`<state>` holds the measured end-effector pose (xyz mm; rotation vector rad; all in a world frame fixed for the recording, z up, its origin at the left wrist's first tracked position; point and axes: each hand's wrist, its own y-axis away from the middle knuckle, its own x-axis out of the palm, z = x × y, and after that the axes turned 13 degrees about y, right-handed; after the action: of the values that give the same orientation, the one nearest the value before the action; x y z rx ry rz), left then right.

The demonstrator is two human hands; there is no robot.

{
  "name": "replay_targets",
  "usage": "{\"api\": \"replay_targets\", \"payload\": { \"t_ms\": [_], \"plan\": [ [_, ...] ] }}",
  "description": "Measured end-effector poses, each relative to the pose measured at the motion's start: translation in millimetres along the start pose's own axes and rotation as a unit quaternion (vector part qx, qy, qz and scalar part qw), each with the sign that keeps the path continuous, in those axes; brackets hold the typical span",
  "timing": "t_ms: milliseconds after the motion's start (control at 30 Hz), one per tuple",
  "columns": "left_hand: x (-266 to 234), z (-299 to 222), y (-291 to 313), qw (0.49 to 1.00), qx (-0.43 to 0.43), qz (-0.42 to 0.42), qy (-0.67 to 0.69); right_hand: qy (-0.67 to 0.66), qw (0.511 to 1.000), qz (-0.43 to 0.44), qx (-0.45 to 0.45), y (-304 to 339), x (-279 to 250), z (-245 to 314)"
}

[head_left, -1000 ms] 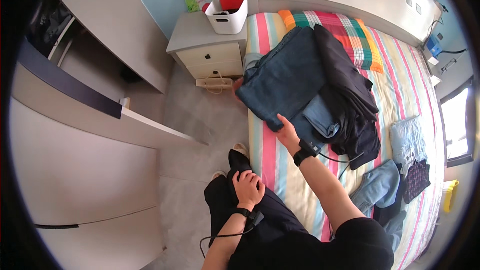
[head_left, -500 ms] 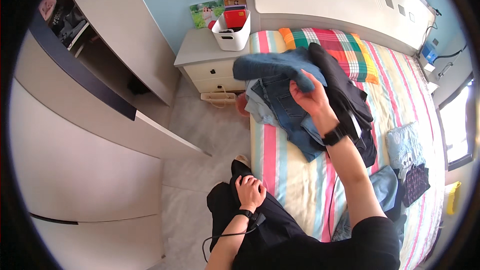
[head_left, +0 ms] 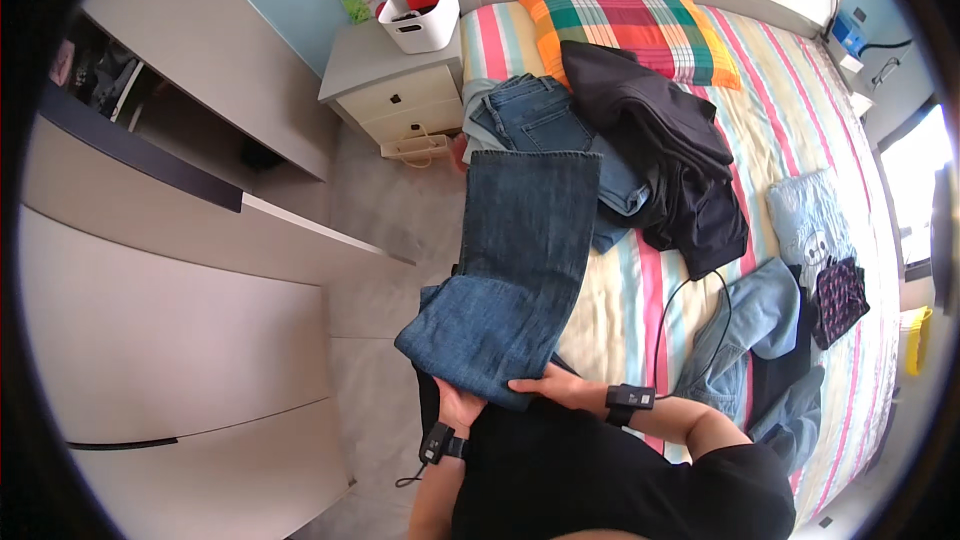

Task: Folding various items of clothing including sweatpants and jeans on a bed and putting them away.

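A pair of dark blue jeans [head_left: 530, 210] lies partly folded over my lap, its far leg end reaching onto the bed's edge. Under the near fold is my left hand [head_left: 458, 406], its fingers mostly hidden by the denim. My right hand [head_left: 552, 387] grips the near right corner, thumb on top and fingers beneath. Just beyond the jeans is a heap with another pair of blue jeans [head_left: 545, 120] and black clothing [head_left: 660, 140].
The bed [head_left: 485, 45] has striped bedding and a plaid pillow [head_left: 640, 30]. More denim [head_left: 745, 320] and a folded light-blue garment [head_left: 810, 210] lie to the right. A nightstand [head_left: 375, 60] carries a white bin [head_left: 430, 30]. At left is an open wardrobe [head_left: 190, 155].
The jeans came from the heap to my lap, where they are spread and partly folded. My right hand drew back toward me; my left left my knee and took hold too.
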<state>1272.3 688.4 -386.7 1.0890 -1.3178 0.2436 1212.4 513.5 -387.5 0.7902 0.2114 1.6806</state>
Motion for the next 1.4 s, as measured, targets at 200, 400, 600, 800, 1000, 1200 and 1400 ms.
{"api": "replay_targets", "payload": {
  "t_ms": [200, 400, 600, 800, 1000, 1200, 1400],
  "plan": [
    [4, 3, 1, 0.983, 0.102, -0.025, -0.15, -0.111, 0.992, -0.03, 0.048, -24, -49, -10],
    [36, -8, 13, 0.921, 0.243, -0.125, -0.277, -0.227, 0.967, -0.068, -0.092, -54, -101, 23],
    [113, -49, 112, 0.892, 0.249, -0.136, -0.352, -0.373, 0.927, -0.019, -0.025, -71, -131, 70],
    [76, -73, 143, 0.868, 0.269, -0.183, -0.377, -0.306, 0.941, -0.135, -0.047, -67, -102, 31],
    [85, -100, 143, 0.852, 0.237, -0.161, -0.439, -0.294, 0.92, -0.174, -0.191, 50, -84, 71],
    [67, -120, 94, 0.868, 0.158, -0.087, -0.462, -0.327, 0.91, -0.216, -0.136, 155, -74, 15],
    [-24, -107, 25, 0.669, 0.122, -0.216, -0.701, -0.242, 0.893, -0.379, 0.005, 150, -104, -83]
  ]
}}
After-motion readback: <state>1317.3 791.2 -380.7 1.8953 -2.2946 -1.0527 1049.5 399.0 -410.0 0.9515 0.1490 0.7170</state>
